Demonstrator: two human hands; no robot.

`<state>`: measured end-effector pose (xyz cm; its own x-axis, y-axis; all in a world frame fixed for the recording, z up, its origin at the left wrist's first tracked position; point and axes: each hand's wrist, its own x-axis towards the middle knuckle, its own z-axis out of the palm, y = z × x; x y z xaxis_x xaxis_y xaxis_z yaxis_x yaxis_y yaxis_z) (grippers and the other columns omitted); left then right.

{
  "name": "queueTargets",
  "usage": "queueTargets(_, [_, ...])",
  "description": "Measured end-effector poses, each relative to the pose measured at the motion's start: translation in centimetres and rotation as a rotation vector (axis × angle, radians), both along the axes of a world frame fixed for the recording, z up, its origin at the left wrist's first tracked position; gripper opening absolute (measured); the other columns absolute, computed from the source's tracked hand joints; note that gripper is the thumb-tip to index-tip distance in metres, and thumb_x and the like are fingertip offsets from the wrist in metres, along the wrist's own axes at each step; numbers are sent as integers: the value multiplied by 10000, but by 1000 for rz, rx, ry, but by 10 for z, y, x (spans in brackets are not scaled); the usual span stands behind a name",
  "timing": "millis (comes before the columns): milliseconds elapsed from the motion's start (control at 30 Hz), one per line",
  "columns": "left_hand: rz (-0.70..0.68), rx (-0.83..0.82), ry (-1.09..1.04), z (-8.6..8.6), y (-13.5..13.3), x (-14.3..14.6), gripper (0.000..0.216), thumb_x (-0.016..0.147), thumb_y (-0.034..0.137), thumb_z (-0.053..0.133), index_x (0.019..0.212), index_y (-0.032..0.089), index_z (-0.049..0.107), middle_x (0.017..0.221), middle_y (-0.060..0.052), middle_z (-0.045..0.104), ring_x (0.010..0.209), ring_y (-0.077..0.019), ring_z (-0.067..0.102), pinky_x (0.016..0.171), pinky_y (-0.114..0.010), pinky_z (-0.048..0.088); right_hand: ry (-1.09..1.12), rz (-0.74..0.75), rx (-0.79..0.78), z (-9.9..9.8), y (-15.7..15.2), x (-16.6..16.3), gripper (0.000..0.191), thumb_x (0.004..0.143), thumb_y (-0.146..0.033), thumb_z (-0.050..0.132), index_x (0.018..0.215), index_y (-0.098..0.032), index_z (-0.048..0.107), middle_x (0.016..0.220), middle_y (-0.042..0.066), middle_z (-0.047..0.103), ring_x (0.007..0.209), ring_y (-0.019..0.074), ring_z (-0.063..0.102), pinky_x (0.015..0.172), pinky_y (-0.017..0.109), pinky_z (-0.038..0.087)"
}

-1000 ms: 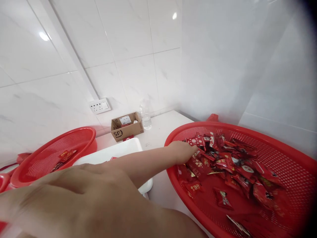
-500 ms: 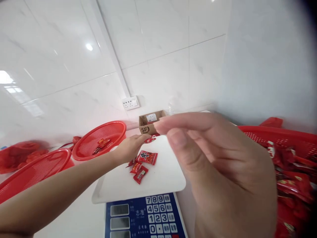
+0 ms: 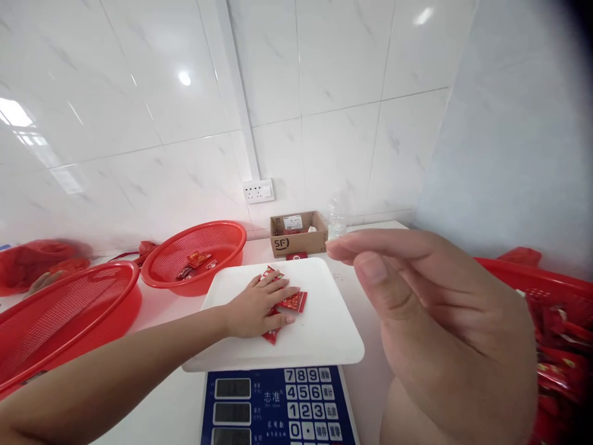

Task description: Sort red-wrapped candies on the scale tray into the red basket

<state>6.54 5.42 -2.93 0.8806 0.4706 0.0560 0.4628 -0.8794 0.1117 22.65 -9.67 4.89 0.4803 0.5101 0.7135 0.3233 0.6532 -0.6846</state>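
Candy packets (image 3: 291, 301) lie on the scale tray (image 3: 324, 334) under the flat, open left hand (image 3: 257, 306).

The left arm stretches forward, and the left hand (image 3: 259, 307) lies palm down with fingers spread over the white scale tray (image 3: 324, 334). The right hand (image 3: 445, 327) is raised close to the camera, to the right of that tray, thumb and forefinger pinched together, other fingers curled.
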Motion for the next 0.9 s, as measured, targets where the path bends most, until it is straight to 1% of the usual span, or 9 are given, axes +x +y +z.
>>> queueTargets(100, [31,-2,11,-1,2,-17,502,946,507,432,1385,270,483,1472,-115,470,1400,-325,337,1111,-556,291,-53,35,-16,-3,3,3,113,890,-242,629,909,-305,720,881,-18,720,836,173,657,696,283,541])
queueTargets(200, [110,15,-15,-5,3,-32,513,970,468,393,1418,223,439,1532,-149,364,1404,-319,330,1121,-528,295,0,32,-34,-3,7,-1,117,887,-227,624,877,-293,721,832,-20,708,790,174,650,707,305,537])
queueTargets(333, [189,22,-39,-8,3,-39,633,963,532,352,1474,160,335,1571,-210,239,1439,-359,224,1127,-597,227,1,29,-38,-2,9,-7,113,865,-219,634,849,-287,723,803,-17,709,764,182,644,695,318,531])
queueTargets(433, [154,-13,1,-8,0,-37,697,900,612,435,1460,202,376,1549,-193,309,1441,-389,200,1119,-661,144,-23,26,-50,-3,10,-9,108,853,-228,643,849,-294,729,803,-20,710,770,182,643,702,317,526])
queueTargets(567, [141,-35,25,-7,0,-37,632,913,597,427,1454,274,385,1547,-129,345,1445,-345,220,1135,-630,138,8,-6,-71,-5,11,-11,105,854,-237,645,844,-296,732,793,-26,707,768,186,647,721,332,516])
queueTargets(667, [245,-4,4,-6,14,-47,597,947,566,373,1465,270,360,1573,-121,289,1456,-320,198,1139,-605,159,-46,-27,-59,-7,12,-11,92,852,-271,652,835,-309,734,807,-30,725,791,191,656,673,319,505])
queueTargets(767, [421,48,-19,-1,38,-70,570,976,519,324,1466,231,358,1570,-142,288,1459,-331,176,1134,-618,145,-92,-24,-62,-8,14,-8,93,865,-277,642,851,-300,731,806,-16,738,766,206,673,592,315,505])
queueTargets(833, [545,85,-34,3,54,-92,527,996,465,309,1448,206,387,1528,-152,373,1450,-350,198,1120,-638,163,-129,6,-55,-9,16,-6,94,870,-264,637,867,-287,728,793,-6,742,721,210,684,536,309,507])
queueTargets(900, [638,110,-42,7,64,-116,451,993,407,394,1381,190,466,1426,-149,501,1365,-347,381,1078,-635,277,-172,45,-54,-9,17,-3,93,869,-251,639,884,-282,726,785,-6,746,669,203,687,495,299,505])
